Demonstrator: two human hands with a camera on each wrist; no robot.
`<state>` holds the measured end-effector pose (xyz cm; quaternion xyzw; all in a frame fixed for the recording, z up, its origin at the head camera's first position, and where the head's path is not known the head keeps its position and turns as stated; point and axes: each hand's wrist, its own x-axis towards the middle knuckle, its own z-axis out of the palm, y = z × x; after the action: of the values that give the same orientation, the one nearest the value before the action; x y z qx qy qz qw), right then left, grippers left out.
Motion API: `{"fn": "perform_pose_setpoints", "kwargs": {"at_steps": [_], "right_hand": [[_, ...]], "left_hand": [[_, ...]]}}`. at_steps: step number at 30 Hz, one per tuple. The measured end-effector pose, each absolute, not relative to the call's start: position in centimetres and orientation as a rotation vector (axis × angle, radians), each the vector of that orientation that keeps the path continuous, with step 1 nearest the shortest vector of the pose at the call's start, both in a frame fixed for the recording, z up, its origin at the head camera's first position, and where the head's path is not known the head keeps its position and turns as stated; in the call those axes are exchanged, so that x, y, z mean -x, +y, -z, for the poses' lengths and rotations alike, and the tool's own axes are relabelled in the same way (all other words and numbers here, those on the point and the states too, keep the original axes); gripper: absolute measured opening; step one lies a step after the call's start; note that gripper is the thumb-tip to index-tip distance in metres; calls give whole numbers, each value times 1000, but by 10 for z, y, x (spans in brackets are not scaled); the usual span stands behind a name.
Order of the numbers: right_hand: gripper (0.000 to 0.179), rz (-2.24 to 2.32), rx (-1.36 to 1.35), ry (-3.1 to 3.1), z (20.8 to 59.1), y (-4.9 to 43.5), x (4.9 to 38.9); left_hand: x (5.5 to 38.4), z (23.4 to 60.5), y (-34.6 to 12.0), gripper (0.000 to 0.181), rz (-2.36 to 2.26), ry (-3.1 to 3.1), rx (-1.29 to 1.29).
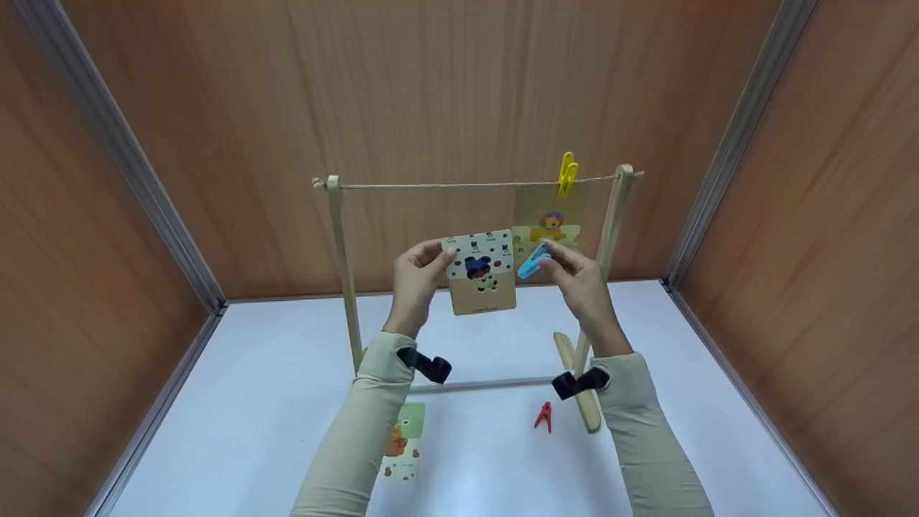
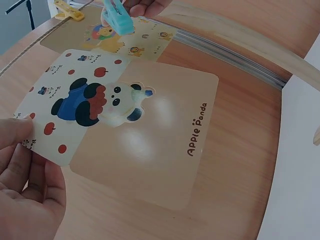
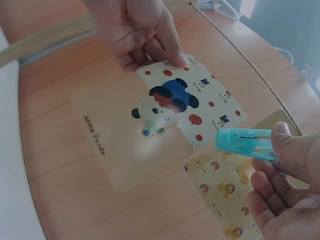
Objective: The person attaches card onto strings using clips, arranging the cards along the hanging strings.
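Observation:
My left hand [image 1: 416, 280] pinches a panda card [image 1: 482, 287] by its upper left edge, thumb on the front. The card hangs a little below the rope [image 1: 445, 186], apart from it. "Apple Panda" is printed on its plain tan half, as the left wrist view shows. Between thumb and fingers of my right hand [image 1: 583, 287] is a light blue clothespin [image 3: 245, 142], just right of the panda card. Behind that hand, a yellow clothespin [image 1: 567, 174] clips a lion card [image 1: 547, 219] to the rope; the hand covers part of this card.
Two wooden posts [image 1: 343, 276] carry the rope. A wooden foot [image 1: 590, 411] lies at the right post's base. On the white table [image 1: 273, 402] are a red clothespin [image 1: 544, 417] and a bear card [image 1: 409, 449], partly hidden by my left sleeve. Wood-grain walls [image 1: 459, 86] surround the table.

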<state>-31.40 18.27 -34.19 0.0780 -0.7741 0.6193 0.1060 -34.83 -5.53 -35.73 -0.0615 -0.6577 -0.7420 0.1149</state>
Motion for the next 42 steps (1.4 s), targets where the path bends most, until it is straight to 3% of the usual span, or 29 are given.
{"fn": "perform_pose_setpoints", "kwargs": {"at_steps": [17,42], "right_hand": [[40,-1724,-378,-2234,310,170,322],[38,-1666,-381,-2150,267,158,331]], "left_hand": [[351,336,-52,20,2185,-1816,254],[361,310,-49,21,2161,-1759,273]]}}
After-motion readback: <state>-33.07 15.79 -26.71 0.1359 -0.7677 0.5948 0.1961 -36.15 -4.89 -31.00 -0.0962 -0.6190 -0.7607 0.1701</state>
